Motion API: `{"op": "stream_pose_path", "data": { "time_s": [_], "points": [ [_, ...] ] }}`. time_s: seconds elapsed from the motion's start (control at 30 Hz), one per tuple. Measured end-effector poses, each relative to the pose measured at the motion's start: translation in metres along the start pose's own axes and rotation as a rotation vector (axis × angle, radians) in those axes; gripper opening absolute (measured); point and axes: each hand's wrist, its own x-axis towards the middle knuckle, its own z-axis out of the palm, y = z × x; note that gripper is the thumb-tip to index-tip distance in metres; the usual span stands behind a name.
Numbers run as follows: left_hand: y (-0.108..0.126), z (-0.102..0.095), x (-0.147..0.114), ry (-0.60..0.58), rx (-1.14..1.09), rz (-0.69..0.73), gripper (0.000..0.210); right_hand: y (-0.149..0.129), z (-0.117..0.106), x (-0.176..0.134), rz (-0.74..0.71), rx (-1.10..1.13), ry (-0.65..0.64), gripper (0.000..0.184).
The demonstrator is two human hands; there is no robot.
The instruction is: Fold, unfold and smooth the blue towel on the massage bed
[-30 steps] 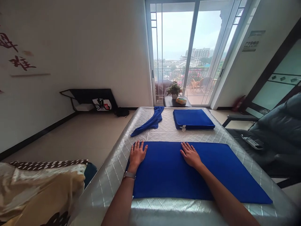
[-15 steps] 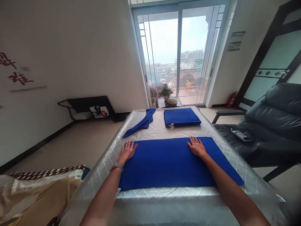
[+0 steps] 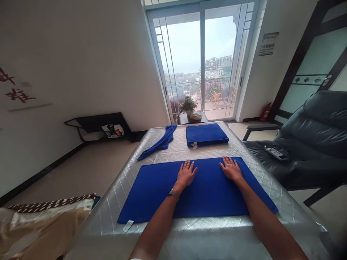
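Observation:
A blue towel (image 3: 151, 191) lies spread flat across the near part of the table, with a white label (image 3: 128, 226) at its near left corner. My left hand (image 3: 187, 173) rests palm down near the towel's middle, fingers spread. Flat on the towel toward its far right corner is my right hand (image 3: 231, 168), its fingers stretched out too. Beyond them sits a stack of folded blue towels (image 3: 207, 133) with white tags at its front edge. To the left of that stack lies a crumpled blue cloth (image 3: 159, 144).
The table has a silvery quilted cover (image 3: 114, 202). A dark armchair (image 3: 317, 133) with a remote-like device (image 3: 277, 153) on its seat stands at right. Bedding (image 3: 51, 224) is at lower left. A potted plant (image 3: 188, 104) stands on a small table before the glass doors.
My left hand has slid right across the towel from its left edge toward the middle. The right hand has shifted slightly to the right. The view has turned a little.

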Motion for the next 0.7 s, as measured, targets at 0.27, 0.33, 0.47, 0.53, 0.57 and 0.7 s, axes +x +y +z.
{"op": "stream_pose_path", "data": {
  "time_s": [0.27,0.33,0.47,0.53,0.57,0.7],
  "points": [
    [-0.126,-0.027,-0.034,-0.005,0.114,-0.240,0.067,0.000,-0.001,0.000,0.007,0.002,-0.004,0.072],
    [-0.164,-0.035,-0.048,0.002,0.144,-0.332,0.067,0.000,-0.001,0.000,0.007,0.005,-0.001,0.072],
    [-0.214,-0.039,-0.068,0.043,0.186,-0.436,0.068,0.000,-0.001,-0.001,0.011,-0.002,0.015,0.070],
    [-0.223,-0.037,-0.072,0.058,0.197,-0.449,0.068,0.000,-0.002,-0.001,0.012,-0.012,0.021,0.070],
    [-0.224,-0.035,-0.072,0.064,0.197,-0.453,0.069,0.000,-0.002,-0.001,0.013,-0.015,0.024,0.069],
    [-0.223,-0.029,-0.070,0.096,0.176,-0.459,0.070,0.000,-0.003,-0.001,0.017,-0.026,0.031,0.069]
  ]
}}
